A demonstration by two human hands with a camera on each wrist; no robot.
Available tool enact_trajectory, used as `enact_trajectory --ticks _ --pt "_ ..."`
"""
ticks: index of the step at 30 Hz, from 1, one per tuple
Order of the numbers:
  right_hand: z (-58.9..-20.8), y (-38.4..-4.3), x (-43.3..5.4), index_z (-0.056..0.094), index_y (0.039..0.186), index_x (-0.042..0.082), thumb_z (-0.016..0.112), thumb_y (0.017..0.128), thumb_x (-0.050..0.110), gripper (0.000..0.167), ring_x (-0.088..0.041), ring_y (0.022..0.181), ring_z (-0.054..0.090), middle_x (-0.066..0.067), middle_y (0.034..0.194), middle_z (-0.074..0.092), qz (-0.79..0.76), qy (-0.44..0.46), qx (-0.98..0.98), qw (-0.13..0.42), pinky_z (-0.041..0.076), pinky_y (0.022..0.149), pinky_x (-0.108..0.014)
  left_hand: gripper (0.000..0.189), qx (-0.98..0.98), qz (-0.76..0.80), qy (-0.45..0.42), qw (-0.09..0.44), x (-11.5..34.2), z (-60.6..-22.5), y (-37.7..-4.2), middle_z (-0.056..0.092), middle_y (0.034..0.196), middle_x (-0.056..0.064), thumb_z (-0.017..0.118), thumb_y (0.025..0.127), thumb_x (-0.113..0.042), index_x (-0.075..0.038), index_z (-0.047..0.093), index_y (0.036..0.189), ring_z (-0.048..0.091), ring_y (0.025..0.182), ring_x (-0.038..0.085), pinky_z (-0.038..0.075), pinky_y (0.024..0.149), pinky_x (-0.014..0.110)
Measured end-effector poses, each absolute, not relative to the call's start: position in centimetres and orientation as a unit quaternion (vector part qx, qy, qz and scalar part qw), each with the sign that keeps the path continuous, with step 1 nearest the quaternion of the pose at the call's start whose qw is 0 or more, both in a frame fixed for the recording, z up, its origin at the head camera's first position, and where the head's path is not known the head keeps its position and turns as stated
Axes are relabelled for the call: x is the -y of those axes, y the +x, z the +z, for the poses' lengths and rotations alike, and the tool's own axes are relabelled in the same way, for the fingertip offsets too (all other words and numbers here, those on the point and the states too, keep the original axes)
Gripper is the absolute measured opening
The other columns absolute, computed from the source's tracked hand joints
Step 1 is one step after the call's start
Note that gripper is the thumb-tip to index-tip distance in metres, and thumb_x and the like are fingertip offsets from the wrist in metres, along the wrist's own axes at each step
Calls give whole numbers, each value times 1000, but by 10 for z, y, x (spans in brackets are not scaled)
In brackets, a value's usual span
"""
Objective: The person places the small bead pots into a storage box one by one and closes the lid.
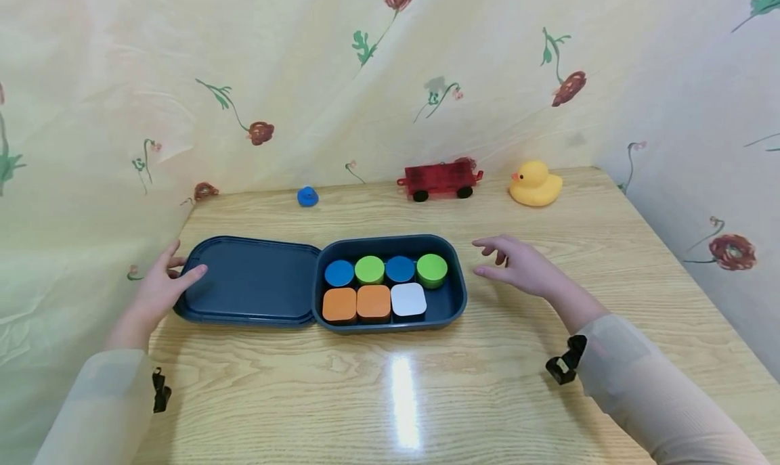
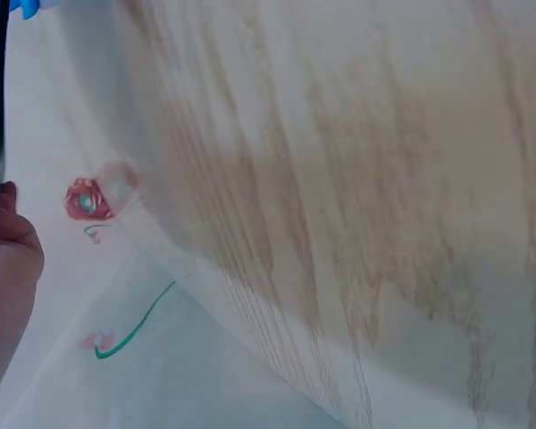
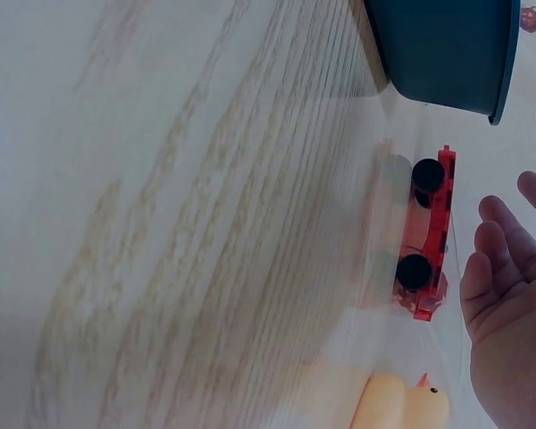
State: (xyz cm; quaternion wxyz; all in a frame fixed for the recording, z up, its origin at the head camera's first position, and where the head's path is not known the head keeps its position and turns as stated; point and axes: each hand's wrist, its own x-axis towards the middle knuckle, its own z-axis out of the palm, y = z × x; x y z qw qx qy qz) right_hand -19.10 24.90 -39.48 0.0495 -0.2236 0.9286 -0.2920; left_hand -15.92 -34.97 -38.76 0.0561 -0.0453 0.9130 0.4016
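Observation:
A dark blue box [image 1: 453,309] stands mid-table. Inside it are round blue [image 1: 339,273] and green blocks [image 1: 431,269] in the back row, with square-topped orange blocks [image 1: 339,305] and a white one [image 1: 408,299] in front. Its flat dark lid [image 1: 250,279] extends leftward from the box's left rim. My left hand [image 1: 160,285] holds the lid's left end, thumb over the top; the other fingers are partly hidden. Right of the box, my right hand [image 1: 518,265] hovers with loosely bent fingers and nothing in it. The right wrist view shows its fingers [image 3: 509,241] apart from the box.
Along the back edge stand a small blue duck [image 1: 307,196], a red toy wagon [image 1: 440,180] and a yellow rubber duck [image 1: 535,184]. Flower-patterned cloth [image 1: 305,79] rises behind the wooden table [image 1: 292,390] and at both sides.

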Motion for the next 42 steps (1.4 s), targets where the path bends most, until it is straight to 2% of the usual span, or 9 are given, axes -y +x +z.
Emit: enact_trajectory --ticks 6,11,13,18,22,27,29,33,42 --pt "-396 -191 -249 54 130 3 66 88 37 55 -21 85 53 -16 113 59 -293 -224 -928 50 45 72 -37 79 -901 429 -25 59 348 -383 -158 16 144 33 44 97 -47 -12 -1 152 22 124 50 29 91 60" --pt "-401 -191 -247 55 130 4 66 88 35 53 -20 84 53 -15 111 59 -295 -233 -925 51 46 70 -35 69 -846 529 -19 68 343 -380 -159 2 147 28 43 99 -40 -18 4 152 12 129 47 42 84 23" --pt "-402 -190 -247 55 130 4 66 88 35 53 -20 83 53 -15 111 60 -297 -235 -924 53 46 70 -35 68 -823 563 -23 74 340 -378 -160 -4 150 26 42 99 -39 -21 4 152 5 134 44 40 89 19" --pt "-401 -189 -246 54 130 4 65 88 35 54 -20 84 53 -15 111 59 -293 -233 -926 51 46 70 -35 73 -821 564 -39 78 335 -375 -163 -11 152 24 44 97 -44 -18 4 152 -8 138 40 9 107 54" --pt "-398 -189 -246 53 131 3 65 88 36 55 -21 85 53 -15 112 59 -293 -226 -927 53 46 70 -36 75 -829 550 -52 82 332 -371 -166 -8 151 28 45 96 -46 -22 2 152 -1 136 46 16 104 59" --pt "-397 -188 -249 54 130 2 65 88 36 55 -22 84 53 -17 112 59 -295 -219 -929 52 46 71 -36 69 -825 557 -59 74 330 -364 -165 -5 150 30 46 96 -44 -35 6 151 12 133 52 48 82 30" --pt "-396 -188 -250 54 130 2 66 88 35 55 -22 84 53 -18 112 59 -296 -218 -929 49 46 70 -36 66 -812 578 -60 60 330 -361 -164 -5 150 31 48 96 -41 -39 10 150 15 130 54 48 68 19" --pt "-394 -188 -253 54 129 1 66 88 34 54 -21 83 54 -18 112 60 -295 -216 -929 46 46 70 -36 64 -779 623 -67 31 333 -355 -164 -8 150 30 51 96 -35 -43 17 148 14 129 56 48 62 16" --pt "-386 -192 -255 54 129 1 67 88 32 52 -21 81 54 -20 111 60 -295 -219 -929 35 45 69 -36 66 -718 691 -80 -27 340 -336 -164 2 149 25 59 92 -27 -42 25 146 46 105 24 51 62 19"
